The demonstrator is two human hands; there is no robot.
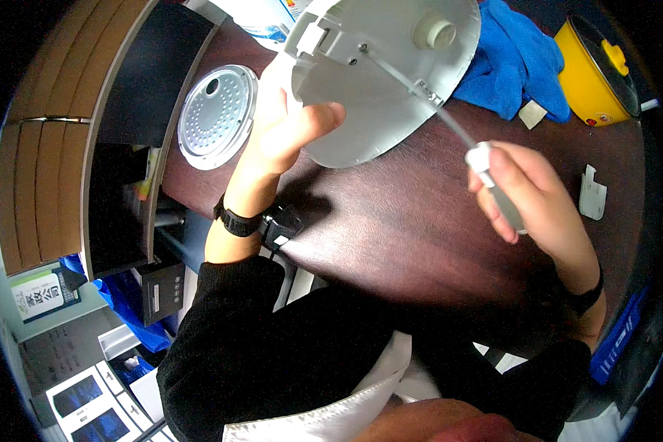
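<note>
A large white plastic appliance lid (pixel 390 110) is tilted up at the top middle, its inner side facing me. My left hand (pixel 291 132) is closed on its left edge, thumb lying over the inner face. My right hand (pixel 519 195) grips the grey-and-white handle of a screwdriver (pixel 460 131), slightly blurred. Its long thin shaft reaches across the lid toward two small screws near the hinge part; whether the tip touches a screw I cannot tell. A round white knob-like part (pixel 438 33) sticks out of the lid near its far side.
On the dark brown table (pixel 376 214) lie a round perforated disc (pixel 217 118) at left, a blue towel (pixel 504 59), a yellow pot (pixel 593 74), a small beige piece (pixel 532 113) and a white plastic part (pixel 592 193) at right. A shelf (pixel 121 132) borders the left side.
</note>
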